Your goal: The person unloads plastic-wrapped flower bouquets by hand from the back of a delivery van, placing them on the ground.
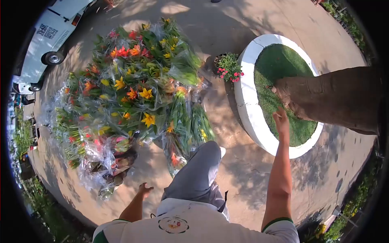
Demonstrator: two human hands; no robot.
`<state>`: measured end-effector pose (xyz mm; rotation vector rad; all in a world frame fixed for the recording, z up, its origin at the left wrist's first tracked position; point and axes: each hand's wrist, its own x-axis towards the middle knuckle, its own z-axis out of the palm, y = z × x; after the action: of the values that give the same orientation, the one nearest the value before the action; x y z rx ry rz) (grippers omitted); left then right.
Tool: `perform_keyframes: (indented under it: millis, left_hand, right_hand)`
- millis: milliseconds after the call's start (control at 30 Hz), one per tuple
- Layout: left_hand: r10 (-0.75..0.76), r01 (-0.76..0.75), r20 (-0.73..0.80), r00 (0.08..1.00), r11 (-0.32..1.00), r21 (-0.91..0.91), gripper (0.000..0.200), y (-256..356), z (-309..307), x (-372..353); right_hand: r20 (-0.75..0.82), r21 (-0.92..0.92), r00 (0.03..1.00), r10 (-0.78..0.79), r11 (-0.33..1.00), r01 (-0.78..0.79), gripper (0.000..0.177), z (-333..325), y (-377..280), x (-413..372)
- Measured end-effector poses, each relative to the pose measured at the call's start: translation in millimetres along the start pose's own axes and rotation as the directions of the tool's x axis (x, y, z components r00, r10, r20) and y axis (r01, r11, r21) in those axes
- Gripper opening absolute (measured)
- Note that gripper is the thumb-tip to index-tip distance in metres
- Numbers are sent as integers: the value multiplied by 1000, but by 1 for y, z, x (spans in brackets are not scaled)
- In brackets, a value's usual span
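Observation:
My left hand hangs low beside my left leg, its fingers apart with nothing in them. It is nearest to the plastic-wrapped flower bunches on the ground, without touching them. My right hand is stretched forward and right, seen over the white ring planter and its grass. Its fingers are loosely bent and apart, and no object shows in them. A large mass of wrapped bouquets with orange, yellow and pink blooms lies ahead to my left. Some green stems point toward my knee.
A thick tree trunk rises from the grass inside the planter. Beside its wall stands a pot of pink flowers. A white vehicle is parked at upper left. Paved ground with tree shadows surrounds me.

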<state>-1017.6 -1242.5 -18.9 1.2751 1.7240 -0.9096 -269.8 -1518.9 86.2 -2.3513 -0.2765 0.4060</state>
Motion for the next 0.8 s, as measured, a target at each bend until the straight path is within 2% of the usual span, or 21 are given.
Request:
perform_keyframes:
  millis: [33, 67, 133, 200, 233, 267, 300, 333, 367, 400, 433, 467, 500, 533, 567, 600, 667, 700, 733, 767, 800]
  left_hand:
    - [50, -45, 164, 985, 998, -34, 77, 34, 11, -17]
    - [184, -195, 229, 956, 980, 28, 73, 57, 21, -16]
    - [418, -496, 377, 826, 857, 138, 65, 80, 41, 11]
    - [543, -604, 425, 724, 797, 13, 51, 166, 50, 13]
    - [569, -759, 513, 642, 566, 323, 44, 220, 47, 50]
    - [526, -584, 313, 790, 801, 129, 42, 270, 33, 22]
    - [598, -643, 304, 742, 763, 68, 49, 293, 33, 32]
    - [519, -547, 244, 819, 835, 58, 52, 328, 21, 8]
    - [555, -548, 96, 827, 832, -86, 53, 368, 10, 5]
    - [634, -637, -87, 768, 742, -211, 55, 410, -6, 5]
    - [639, -661, -171, 750, 707, -253, 53, 469, -35, -10]
    - [636, -685, -254, 728, 668, -291, 52, 515, -66, -40]
    - [658, -700, -248, 711, 628, -340, 48, 538, -84, -66]
    - [680, -709, -234, 695, 592, -383, 44, 541, -95, -87]
    - [751, -796, -287, 594, 498, -343, 39, 573, -119, -92]
    - [755, -832, -358, 550, 460, -309, 38, 613, -152, -97]
    - [749, -894, -487, 448, 381, -237, 38, 669, -214, -108]
    - [730, -929, -577, 366, 327, -176, 37, 690, -246, -111]
    - [696, -950, -654, 295, 289, -121, 36, 710, -277, -124]
    - [640, -959, -718, 274, 236, -155, 35, 738, -316, -151]
    - [577, -966, -775, 257, 181, -185, 34, 771, -360, -170]
  right_hand:
    - [16, 105, 992, -122, 987, 119, 59, 21, -38, 30]
    - [39, 105, 982, -182, 979, 177, 59, 43, -51, 67]
    - [45, 147, 980, -194, 971, 186, 58, 64, -115, 52]
    - [94, 226, 966, -242, 950, 216, 56, 67, -130, 90]
    - [150, 174, 957, -247, 960, 221, 55, 70, -127, 110]
    - [205, 121, 946, -250, 966, 229, 54, 75, -107, 118]
    - [289, 53, 935, -205, 979, 198, 55, 77, -60, 112]
    - [350, 4, 933, -78, 997, 82, 54, 74, -8, 88]
    - [398, -141, 915, 60, 990, -4, 55, 65, 49, 82]
    - [480, -175, 844, 241, 969, -177, 51, 44, 92, 75]
    - [502, -452, 821, 273, 892, -20, 53, 27, 165, 71]
    - [390, -457, 778, 492, 838, -300, 53, 7, 266, 43]
    - [185, -566, 430, 884, 453, -688, 46, -16, 338, 21]
    - [-89, -412, 591, 802, 510, -755, 38, -42, 343, -28]
    - [-140, -41, 347, 927, 345, -938, 37, -48, 324, -40]
    - [-90, 63, 205, 975, 211, -976, 35, -61, 300, -35]
    - [30, 34, 127, 991, 126, -991, 30, -75, 219, 17]
    - [51, 22, 153, 987, 152, -988, 29, -77, 190, 55]
    - [47, 12, 243, 969, 242, -970, 27, -82, 165, 95]
    - [-31, -1, 389, 921, 389, -921, 25, -83, 144, 139]
    - [235, 67, 435, 869, 432, -900, 20, -92, 139, 200]
